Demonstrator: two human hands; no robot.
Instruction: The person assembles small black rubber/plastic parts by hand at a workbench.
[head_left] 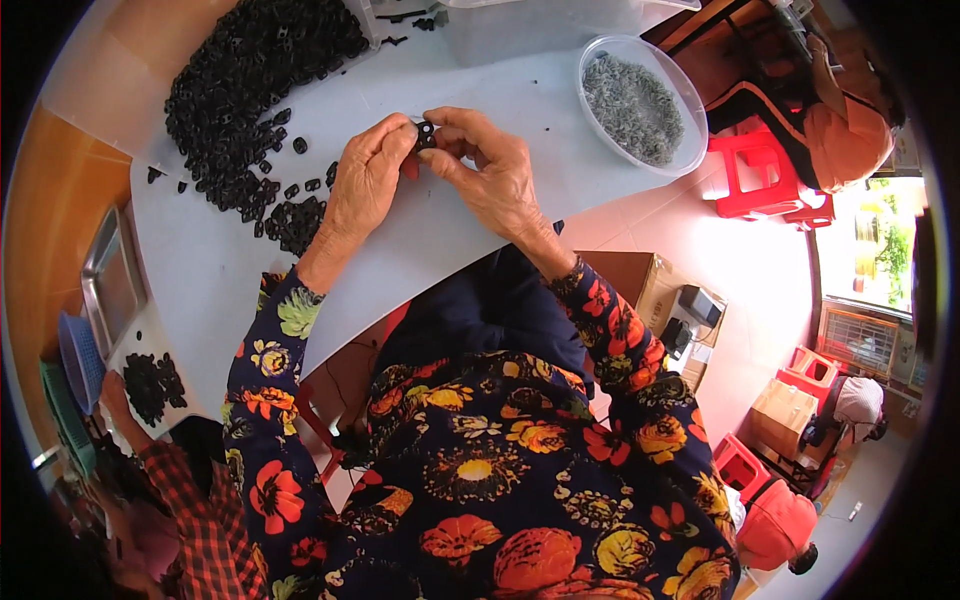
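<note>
While both hands meet above the near part of the pale desk [500,85], here's the little black holed piece [425,132], held up between them! The left hand [366,185] pinches its left side, thumb and fingers closed in tight; the right hand [492,170] brackets it, index finger over the far end, thumb under the near one. Steady work is what this calls for, I'd judge: left grip firm, right fingertips pressing squarely, hole kept in sight, and everything low over the desk in case it slips. And its line? Long axis seems to run roughly away from the wearer, a flat holed side partly showing to the camera, though fingers cover the edges, so which end leads, I can't tell. Off to the left, the heap of black pieces [235,90]!
</note>
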